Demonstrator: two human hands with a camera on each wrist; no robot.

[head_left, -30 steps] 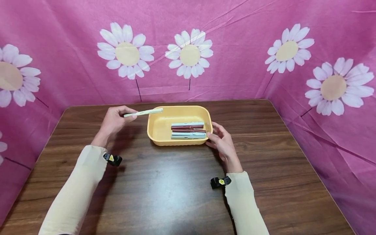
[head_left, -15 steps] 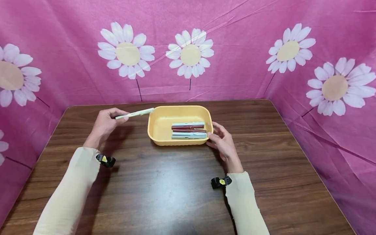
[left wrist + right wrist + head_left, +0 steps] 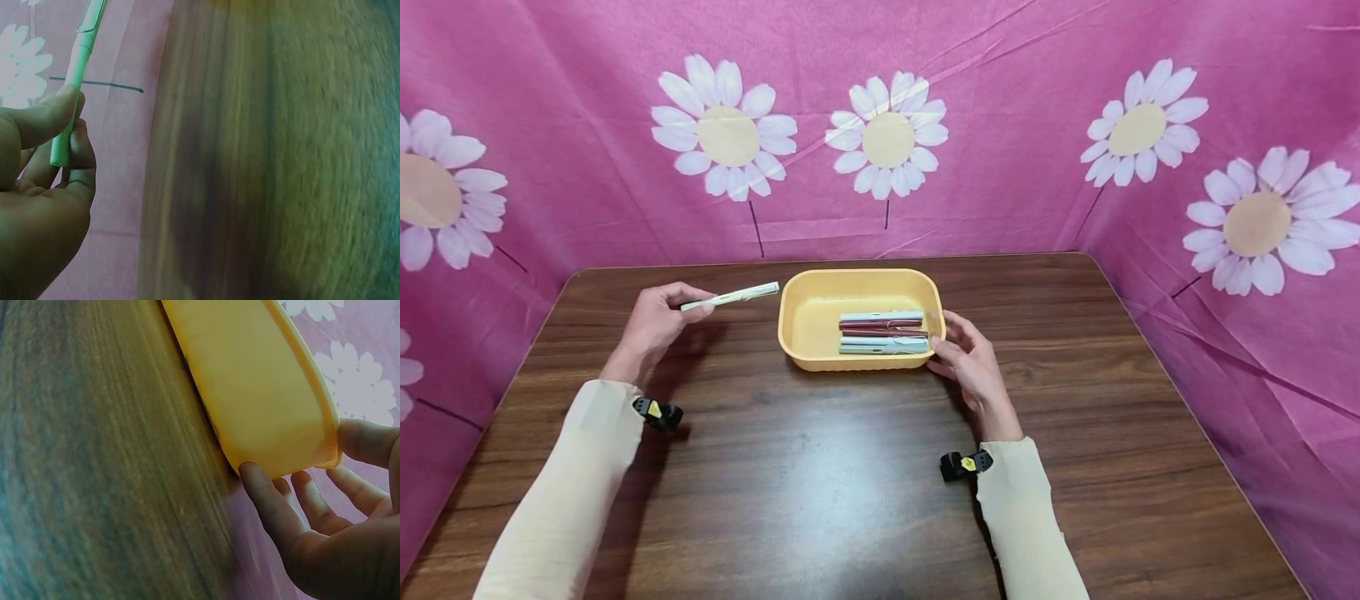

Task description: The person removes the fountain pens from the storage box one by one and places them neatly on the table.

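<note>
In the head view my left hand (image 3: 653,323) pinches a pale green pen (image 3: 741,296) between thumb and fingers, above the table left of a yellow plastic basket (image 3: 808,329). The left wrist view shows the pen's clip end (image 3: 94,22) pointing away from the hand. At the basket's right end my right hand (image 3: 972,367) holds the rim, thumb at the edge and fingers against the outer wall. Inside the basket, toward its right side, several pens lie side by side: light blue pens (image 3: 882,341), dark red pens (image 3: 880,325) and a greenish one (image 3: 872,350).
The dark wooden table (image 3: 835,483) runs under everything. Behind it and at the sides hangs a pink cloth (image 3: 1000,167) printed with white daisies. Each wrist wears a black camera (image 3: 664,417) on a strap.
My left hand has moved left and slightly down, taking the green pen from over the basket's left rim to outside it. The right hand and basket stay in place.
</note>
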